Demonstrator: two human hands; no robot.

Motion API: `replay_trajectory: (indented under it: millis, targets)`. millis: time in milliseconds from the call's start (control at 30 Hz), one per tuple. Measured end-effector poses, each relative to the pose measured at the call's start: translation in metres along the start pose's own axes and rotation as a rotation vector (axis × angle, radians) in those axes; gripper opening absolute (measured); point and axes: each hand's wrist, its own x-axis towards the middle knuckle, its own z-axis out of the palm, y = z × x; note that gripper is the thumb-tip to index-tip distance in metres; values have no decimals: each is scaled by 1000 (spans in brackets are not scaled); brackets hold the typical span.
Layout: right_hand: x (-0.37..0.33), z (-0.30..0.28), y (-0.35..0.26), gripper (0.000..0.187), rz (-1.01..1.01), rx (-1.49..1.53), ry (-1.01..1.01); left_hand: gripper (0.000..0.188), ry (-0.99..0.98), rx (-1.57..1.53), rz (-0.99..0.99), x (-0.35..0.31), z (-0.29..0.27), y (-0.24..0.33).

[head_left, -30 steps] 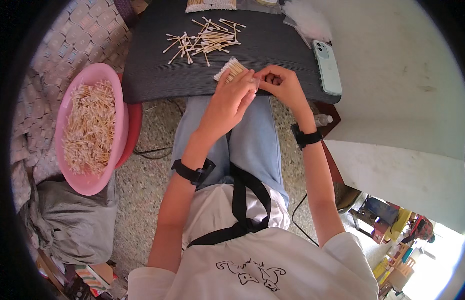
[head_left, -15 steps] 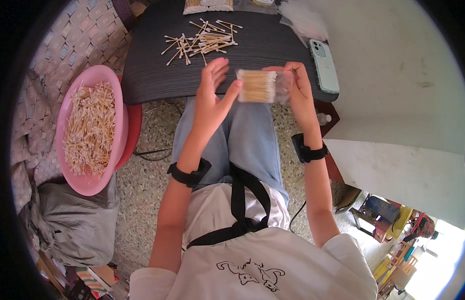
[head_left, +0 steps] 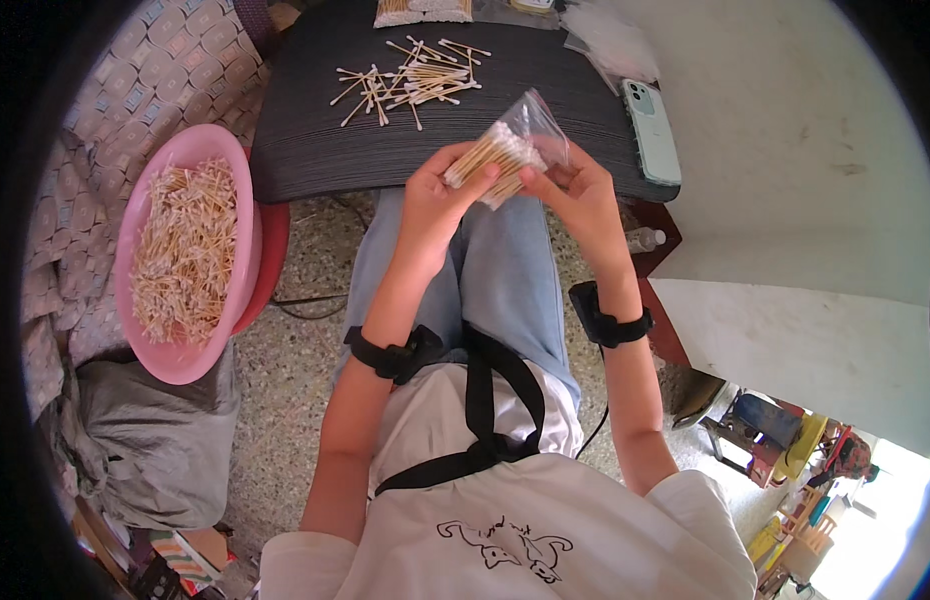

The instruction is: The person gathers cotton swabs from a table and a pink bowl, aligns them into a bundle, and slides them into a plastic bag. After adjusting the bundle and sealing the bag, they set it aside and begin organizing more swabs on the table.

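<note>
Between my two hands is a clear plastic bag of cotton swabs [head_left: 497, 160], held tilted above my lap at the table's near edge. Its loose, see-through end points up and away from me. My left hand [head_left: 435, 200] grips the lower left side, thumb across the front. On the right side, my right hand [head_left: 575, 195] pinches the bag with its thumb near the swab tips. A scattered heap of loose cotton swabs [head_left: 425, 80] lies beyond on the black table [head_left: 315, 150].
Left of the table, a pink basin [head_left: 243, 250] full of cotton swabs rests on something red. A pale green phone [head_left: 652, 135] and clear plastic bags [head_left: 610, 40] lie at the table's right. At the far edge sits another pack of swabs [head_left: 423, 12]. A wall [head_left: 785, 150] stands on the right.
My left hand has gone from spread fingers beside the bag to gripping it. The bag has turned from level to tilted, its loose end now pointing up.
</note>
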Motion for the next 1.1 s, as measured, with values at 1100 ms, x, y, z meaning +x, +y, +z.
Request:
replay_trajectory:
  millis: [1100]
  targets:
    - [48,12,31,21,81,263,193,22,63,102,14,46,-1,3]
